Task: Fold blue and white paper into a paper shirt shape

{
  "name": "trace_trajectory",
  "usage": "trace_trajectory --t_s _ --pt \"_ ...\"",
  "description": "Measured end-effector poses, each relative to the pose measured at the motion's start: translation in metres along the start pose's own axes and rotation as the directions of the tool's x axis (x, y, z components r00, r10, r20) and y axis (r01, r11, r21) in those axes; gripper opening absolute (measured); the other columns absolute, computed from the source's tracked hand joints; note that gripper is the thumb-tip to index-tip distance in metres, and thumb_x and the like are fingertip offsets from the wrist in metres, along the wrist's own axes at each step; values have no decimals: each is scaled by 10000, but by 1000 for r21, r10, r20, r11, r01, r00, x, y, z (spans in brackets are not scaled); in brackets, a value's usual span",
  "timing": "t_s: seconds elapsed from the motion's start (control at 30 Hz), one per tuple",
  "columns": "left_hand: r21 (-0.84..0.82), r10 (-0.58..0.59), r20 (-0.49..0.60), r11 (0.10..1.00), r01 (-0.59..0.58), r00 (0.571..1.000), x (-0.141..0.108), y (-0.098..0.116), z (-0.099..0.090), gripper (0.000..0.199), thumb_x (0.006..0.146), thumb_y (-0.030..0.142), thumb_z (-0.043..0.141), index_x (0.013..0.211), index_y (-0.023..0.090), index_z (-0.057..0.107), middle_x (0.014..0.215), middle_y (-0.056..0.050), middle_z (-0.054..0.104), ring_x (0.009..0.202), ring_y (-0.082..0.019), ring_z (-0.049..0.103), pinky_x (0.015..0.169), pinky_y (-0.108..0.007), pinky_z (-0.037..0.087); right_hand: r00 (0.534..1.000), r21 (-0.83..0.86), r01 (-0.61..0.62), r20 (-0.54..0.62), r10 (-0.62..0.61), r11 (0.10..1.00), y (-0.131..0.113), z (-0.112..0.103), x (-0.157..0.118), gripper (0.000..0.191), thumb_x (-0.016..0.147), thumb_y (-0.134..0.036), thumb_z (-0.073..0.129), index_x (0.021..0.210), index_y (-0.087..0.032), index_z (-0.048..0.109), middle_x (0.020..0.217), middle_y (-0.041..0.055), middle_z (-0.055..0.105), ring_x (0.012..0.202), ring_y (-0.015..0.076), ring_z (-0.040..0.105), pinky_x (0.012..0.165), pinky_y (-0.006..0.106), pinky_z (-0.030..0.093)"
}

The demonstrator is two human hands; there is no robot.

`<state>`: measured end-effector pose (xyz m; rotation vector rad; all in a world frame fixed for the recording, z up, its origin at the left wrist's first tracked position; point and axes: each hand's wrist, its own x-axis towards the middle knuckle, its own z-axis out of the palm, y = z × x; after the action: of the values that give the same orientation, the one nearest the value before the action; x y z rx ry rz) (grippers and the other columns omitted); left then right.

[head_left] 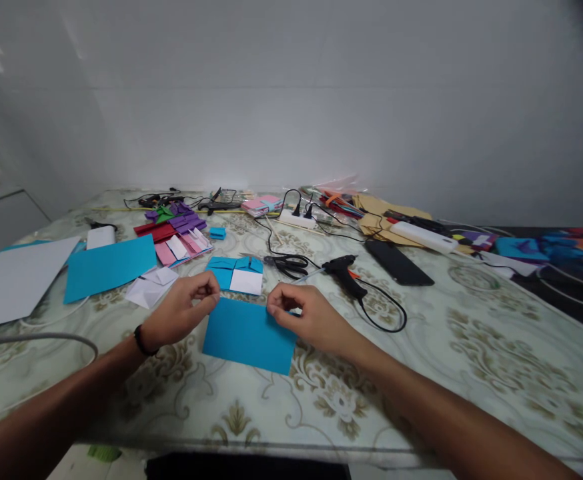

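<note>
A flat blue sheet of paper (250,339) lies at the front of the table, tilted slightly. My left hand (190,307) is closed at its far left corner, thumb and fingers pinching the edge. My right hand (305,313) pinches the same sheet near its far right corner. Just beyond the sheet sit folded blue paper pieces (220,271) with a white piece (246,282) on them. Behind my right hand are black-handled scissors (291,267) and a black glue gun (345,275) with its cord looped on the table.
Another blue sheet (111,267) and a large white sheet (21,283) lie left, near a white folded paper (150,287). Folded purple paper (187,222) and pink paper (184,247) stand behind. A power strip (296,219), black phone (399,262) and grey cable (36,337) lie about.
</note>
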<state>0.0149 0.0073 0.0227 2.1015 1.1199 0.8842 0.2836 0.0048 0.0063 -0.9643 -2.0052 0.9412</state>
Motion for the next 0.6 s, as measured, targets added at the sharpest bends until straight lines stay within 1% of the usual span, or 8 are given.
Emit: trace_trajectory --t_s 0.17,0.27,0.47,0.6 --pt "19 16 136 1000 -19 991 0 5 5 186 937 309 540 815 178 592 767 3 626 709 -144 563 668 -254 440 1000 1 -6 21 6 1000 -3 3 -2 99 873 -233 611 785 -193 633 748 -1 649 703 147 553 671 263 439" --pt "12 31 187 999 -33 982 -1 7 8 204 949 319 530 825 176 607 807 -13 647 746 -152 575 714 -266 463 999 7 -14 39 14 1000 -4 4 -3 98 873 -240 613 792 -193 641 755 -1 661 712 150 569 677 263 444" --pt "19 39 217 999 -44 975 -1 9 7 189 925 309 526 790 186 576 769 -5 622 709 -148 549 674 -258 447 997 5 -27 69 27 1000 -2 5 -3 100 879 -254 619 815 -190 661 776 10 680 730 158 591 701 272 462" --pt "0 43 190 999 -44 981 -1 10 4 167 893 289 511 763 190 542 729 13 581 668 -137 508 633 -247 415 999 -15 -26 47 27 1000 -1 1 -2 100 874 -250 615 802 -192 652 769 6 670 723 157 569 678 271 437"
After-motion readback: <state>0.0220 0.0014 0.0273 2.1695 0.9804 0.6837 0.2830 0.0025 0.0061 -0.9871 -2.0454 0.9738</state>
